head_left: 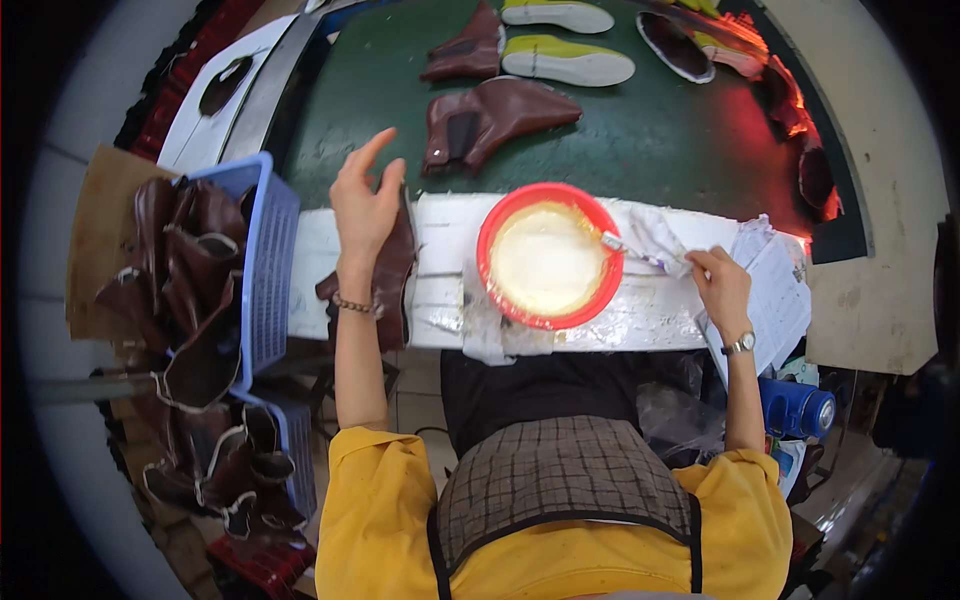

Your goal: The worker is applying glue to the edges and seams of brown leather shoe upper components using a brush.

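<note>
My left hand is open, thumb and forefinger apart, above a brown leather boot upper lying on the white board. The wrist and forearm partly hide that upper. To the right, my right hand is closed, its fingertips pinched at the edge of a crumpled whitish cloth; what lies between them is too small to make out. A red bowl of creamy white paste stands on the board between my hands. The end of a brush-like tool rests at its right rim, its other end lost against the cloth.
Beyond the board, a green belt surface carries a brown boot upper and yellow-and-white soles. Red light glows at far right. Blue baskets of uppers stand left. Papers and a blue bottle are at right.
</note>
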`<move>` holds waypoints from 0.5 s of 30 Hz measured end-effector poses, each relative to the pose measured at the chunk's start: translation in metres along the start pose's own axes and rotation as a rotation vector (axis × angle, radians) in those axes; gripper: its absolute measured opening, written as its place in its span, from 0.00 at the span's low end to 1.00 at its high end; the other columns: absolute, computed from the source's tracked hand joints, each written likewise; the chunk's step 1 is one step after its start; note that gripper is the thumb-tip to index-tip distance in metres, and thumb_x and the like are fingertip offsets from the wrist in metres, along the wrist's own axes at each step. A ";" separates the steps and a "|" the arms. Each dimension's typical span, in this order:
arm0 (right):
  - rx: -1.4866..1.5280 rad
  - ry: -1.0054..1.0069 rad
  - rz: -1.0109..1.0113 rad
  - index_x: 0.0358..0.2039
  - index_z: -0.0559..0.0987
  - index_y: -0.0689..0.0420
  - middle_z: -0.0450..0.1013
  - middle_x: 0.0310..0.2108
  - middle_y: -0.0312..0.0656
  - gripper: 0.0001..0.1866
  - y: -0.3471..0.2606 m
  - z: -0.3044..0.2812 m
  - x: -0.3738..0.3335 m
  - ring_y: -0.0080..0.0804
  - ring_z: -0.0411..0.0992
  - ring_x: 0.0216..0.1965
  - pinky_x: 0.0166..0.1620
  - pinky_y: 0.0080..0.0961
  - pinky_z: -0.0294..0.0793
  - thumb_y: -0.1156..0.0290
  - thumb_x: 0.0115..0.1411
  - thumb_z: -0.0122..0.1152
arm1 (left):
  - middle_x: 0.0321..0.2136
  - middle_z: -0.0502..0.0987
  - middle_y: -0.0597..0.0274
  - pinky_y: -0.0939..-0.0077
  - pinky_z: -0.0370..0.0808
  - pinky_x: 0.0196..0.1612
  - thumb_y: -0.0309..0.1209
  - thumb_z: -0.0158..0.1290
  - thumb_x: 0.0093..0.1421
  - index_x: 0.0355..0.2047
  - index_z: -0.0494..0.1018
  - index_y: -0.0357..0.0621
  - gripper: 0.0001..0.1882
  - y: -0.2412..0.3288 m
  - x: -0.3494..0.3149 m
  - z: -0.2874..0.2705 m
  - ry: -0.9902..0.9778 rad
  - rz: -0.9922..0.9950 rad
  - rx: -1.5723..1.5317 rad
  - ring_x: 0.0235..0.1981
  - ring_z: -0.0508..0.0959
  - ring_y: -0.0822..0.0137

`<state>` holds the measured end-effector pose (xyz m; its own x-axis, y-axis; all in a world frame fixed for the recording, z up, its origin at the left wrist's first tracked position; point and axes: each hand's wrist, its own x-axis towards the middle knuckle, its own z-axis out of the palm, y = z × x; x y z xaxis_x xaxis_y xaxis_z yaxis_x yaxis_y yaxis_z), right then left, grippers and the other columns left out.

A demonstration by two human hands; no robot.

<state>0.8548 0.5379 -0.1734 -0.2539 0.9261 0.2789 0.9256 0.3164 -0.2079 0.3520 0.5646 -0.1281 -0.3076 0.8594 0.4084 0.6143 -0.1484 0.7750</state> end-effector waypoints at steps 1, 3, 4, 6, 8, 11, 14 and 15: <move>0.001 -0.006 0.017 0.46 0.81 0.50 0.74 0.33 0.40 0.15 -0.010 -0.007 -0.007 0.39 0.75 0.34 0.35 0.36 0.75 0.75 0.57 0.66 | 0.50 0.82 0.50 0.61 0.75 0.55 0.33 0.63 0.60 0.57 0.78 0.43 0.24 -0.018 -0.013 -0.017 0.011 -0.014 0.019 0.51 0.81 0.51; 0.058 0.002 0.116 0.58 0.81 0.48 0.76 0.40 0.40 0.28 -0.033 -0.016 -0.011 0.41 0.73 0.43 0.42 0.37 0.75 0.71 0.54 0.72 | 0.54 0.78 0.41 0.57 0.75 0.56 0.43 0.67 0.58 0.66 0.68 0.37 0.40 -0.062 -0.040 -0.036 -0.034 -0.013 0.275 0.53 0.79 0.44; 0.056 -0.003 0.123 0.58 0.81 0.48 0.76 0.40 0.40 0.28 -0.039 -0.011 -0.013 0.41 0.73 0.43 0.42 0.37 0.75 0.71 0.54 0.72 | 0.54 0.78 0.41 0.57 0.75 0.56 0.43 0.67 0.58 0.66 0.68 0.37 0.40 -0.065 -0.050 -0.033 -0.043 -0.014 0.273 0.53 0.79 0.44; 0.340 0.155 -0.081 0.55 0.82 0.51 0.77 0.43 0.42 0.26 -0.046 0.010 -0.007 0.43 0.73 0.43 0.45 0.38 0.74 0.70 0.54 0.73 | 0.60 0.71 0.31 0.50 0.73 0.58 0.53 0.71 0.51 0.73 0.52 0.33 0.60 -0.073 -0.068 -0.028 -0.215 -0.083 0.540 0.55 0.76 0.34; 0.297 0.089 -0.136 0.55 0.83 0.53 0.77 0.45 0.44 0.24 -0.050 0.029 -0.004 0.44 0.73 0.43 0.48 0.38 0.74 0.72 0.56 0.71 | 0.61 0.67 0.29 0.45 0.72 0.58 0.58 0.73 0.44 0.75 0.43 0.35 0.71 -0.081 -0.070 -0.021 -0.324 -0.175 0.604 0.54 0.73 0.31; 0.254 0.018 -0.166 0.52 0.83 0.56 0.78 0.46 0.45 0.19 -0.048 0.049 0.001 0.45 0.73 0.43 0.50 0.39 0.72 0.74 0.58 0.68 | 0.55 0.70 0.34 0.44 0.72 0.56 0.51 0.73 0.43 0.75 0.45 0.36 0.68 -0.095 -0.069 -0.021 -0.274 -0.160 0.740 0.53 0.72 0.36; 0.308 0.077 -0.129 0.48 0.84 0.58 0.78 0.46 0.45 0.14 -0.048 0.049 0.005 0.43 0.72 0.44 0.52 0.39 0.70 0.76 0.60 0.65 | 0.48 0.71 0.37 0.48 0.73 0.55 0.46 0.68 0.45 0.74 0.49 0.43 0.60 -0.098 -0.069 -0.018 -0.227 -0.129 0.769 0.50 0.74 0.37; 0.370 0.143 -0.130 0.46 0.84 0.59 0.78 0.46 0.44 0.12 -0.051 0.048 0.005 0.43 0.72 0.46 0.53 0.38 0.70 0.77 0.62 0.63 | 0.48 0.71 0.37 0.48 0.73 0.55 0.46 0.68 0.45 0.74 0.49 0.43 0.60 -0.095 -0.068 -0.016 -0.231 -0.125 0.766 0.50 0.74 0.37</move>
<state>0.7927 0.5365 -0.2060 -0.2964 0.8442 0.4466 0.7183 0.5052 -0.4783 0.3030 0.5123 -0.2213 -0.3007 0.9392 0.1655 0.9381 0.2601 0.2287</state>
